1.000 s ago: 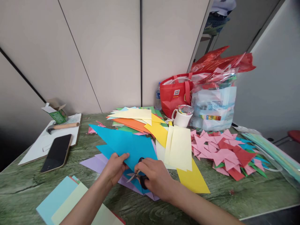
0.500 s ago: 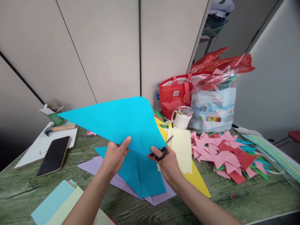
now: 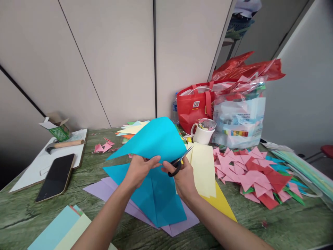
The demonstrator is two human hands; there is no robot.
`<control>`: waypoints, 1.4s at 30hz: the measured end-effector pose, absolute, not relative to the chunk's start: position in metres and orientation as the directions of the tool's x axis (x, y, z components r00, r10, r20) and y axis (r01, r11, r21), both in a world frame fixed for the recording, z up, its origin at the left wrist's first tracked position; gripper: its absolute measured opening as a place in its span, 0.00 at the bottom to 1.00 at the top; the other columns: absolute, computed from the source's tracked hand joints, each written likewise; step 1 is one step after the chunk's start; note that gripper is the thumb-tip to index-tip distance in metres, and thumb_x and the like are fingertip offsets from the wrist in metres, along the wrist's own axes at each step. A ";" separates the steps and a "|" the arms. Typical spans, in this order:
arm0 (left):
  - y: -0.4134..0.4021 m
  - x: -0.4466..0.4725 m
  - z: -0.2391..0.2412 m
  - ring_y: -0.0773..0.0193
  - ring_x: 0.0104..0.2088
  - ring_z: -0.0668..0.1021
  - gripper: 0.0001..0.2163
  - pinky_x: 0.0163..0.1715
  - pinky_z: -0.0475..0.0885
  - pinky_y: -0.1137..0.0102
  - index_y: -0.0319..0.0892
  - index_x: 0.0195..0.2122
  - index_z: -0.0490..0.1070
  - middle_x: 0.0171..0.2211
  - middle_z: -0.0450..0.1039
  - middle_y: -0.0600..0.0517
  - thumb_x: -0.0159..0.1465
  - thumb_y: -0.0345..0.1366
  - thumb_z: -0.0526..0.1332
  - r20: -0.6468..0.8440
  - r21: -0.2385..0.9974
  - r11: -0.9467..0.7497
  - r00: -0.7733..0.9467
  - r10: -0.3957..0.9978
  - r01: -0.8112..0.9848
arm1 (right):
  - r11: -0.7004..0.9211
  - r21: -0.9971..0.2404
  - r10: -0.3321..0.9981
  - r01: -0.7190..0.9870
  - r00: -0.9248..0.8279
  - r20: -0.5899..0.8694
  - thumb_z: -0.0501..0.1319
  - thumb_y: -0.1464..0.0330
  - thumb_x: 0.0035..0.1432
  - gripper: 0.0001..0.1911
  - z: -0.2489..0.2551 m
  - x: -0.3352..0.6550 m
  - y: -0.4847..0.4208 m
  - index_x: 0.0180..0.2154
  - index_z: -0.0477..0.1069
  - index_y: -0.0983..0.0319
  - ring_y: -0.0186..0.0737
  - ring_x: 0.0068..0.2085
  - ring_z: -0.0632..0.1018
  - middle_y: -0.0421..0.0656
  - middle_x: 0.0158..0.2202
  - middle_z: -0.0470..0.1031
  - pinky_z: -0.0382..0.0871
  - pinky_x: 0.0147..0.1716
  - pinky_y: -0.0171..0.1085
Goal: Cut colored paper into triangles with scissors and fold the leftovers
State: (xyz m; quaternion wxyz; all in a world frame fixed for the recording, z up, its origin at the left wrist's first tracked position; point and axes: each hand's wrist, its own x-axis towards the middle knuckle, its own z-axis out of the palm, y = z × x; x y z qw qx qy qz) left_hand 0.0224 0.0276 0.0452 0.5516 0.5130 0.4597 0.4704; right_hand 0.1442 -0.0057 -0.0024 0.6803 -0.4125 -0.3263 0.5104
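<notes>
A bright blue sheet of paper (image 3: 156, 137) curves up above the table, its pointed end to the left. My left hand (image 3: 143, 168) pinches its lower edge between thumb and fingers. Black-handled scissors (image 3: 175, 168) sit in my right hand (image 3: 184, 178), blades pointing up and right beside the sheet's right edge. The right fingertips are close to the sheet's lower edge; whether they grip it I cannot tell. Under my hands lie darker-looking blue folded paper (image 3: 158, 198) and purple paper (image 3: 101, 189). Cream strips (image 3: 204, 170) and yellow paper (image 3: 223, 205) lie to the right.
Pink and red folded pieces (image 3: 255, 170) are heaped at right. Behind stand a white mug (image 3: 203, 133), a red bag (image 3: 191, 111), a plastic bag (image 3: 239, 118) and a bottle (image 3: 174, 109). At left are a phone (image 3: 56, 177), a hammer (image 3: 65, 144) and a small box (image 3: 56, 130).
The blue sheet has bent into a curve, and its pointed end has swung right and down. My left hand has shifted right, nearer my right hand. Papers behind the sheet now show.
</notes>
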 end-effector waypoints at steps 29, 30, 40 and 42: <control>0.043 0.009 0.056 0.53 0.27 0.81 0.10 0.29 0.76 0.68 0.42 0.18 0.77 0.22 0.80 0.47 0.53 0.40 0.65 -0.053 0.943 -0.076 0.370 0.927 0.324 | -0.016 -0.977 0.951 -0.214 -0.304 0.051 0.69 0.61 0.45 0.21 -0.013 0.164 -0.026 0.41 0.70 0.61 0.39 0.33 0.73 0.41 0.31 0.72 0.66 0.36 0.38; 0.042 0.011 0.055 0.54 0.26 0.81 0.10 0.28 0.76 0.68 0.43 0.18 0.76 0.21 0.79 0.48 0.54 0.40 0.65 -0.056 0.945 -0.080 0.397 0.916 0.317 | -0.016 -0.976 0.951 -0.215 -0.304 0.051 0.69 0.60 0.45 0.20 -0.012 0.164 -0.026 0.40 0.70 0.61 0.38 0.33 0.73 0.40 0.31 0.72 0.66 0.36 0.38; 0.043 0.005 0.059 0.57 0.27 0.81 0.09 0.28 0.75 0.71 0.41 0.20 0.76 0.23 0.79 0.49 0.55 0.38 0.63 -0.023 0.936 -0.147 0.472 0.882 0.321 | -0.079 -0.960 0.927 -0.267 -0.373 0.028 0.69 0.61 0.46 0.22 -0.009 0.164 -0.027 0.41 0.69 0.62 0.36 0.32 0.72 0.40 0.31 0.71 0.63 0.34 0.37; 0.042 0.002 0.060 0.57 0.29 0.81 0.08 0.29 0.76 0.70 0.41 0.22 0.75 0.24 0.80 0.50 0.55 0.38 0.63 -0.014 0.923 -0.180 0.495 0.869 0.341 | -0.095 -0.954 0.920 -0.283 -0.391 0.024 0.70 0.62 0.46 0.21 -0.010 0.164 -0.027 0.41 0.69 0.63 0.35 0.31 0.71 0.39 0.30 0.70 0.63 0.32 0.36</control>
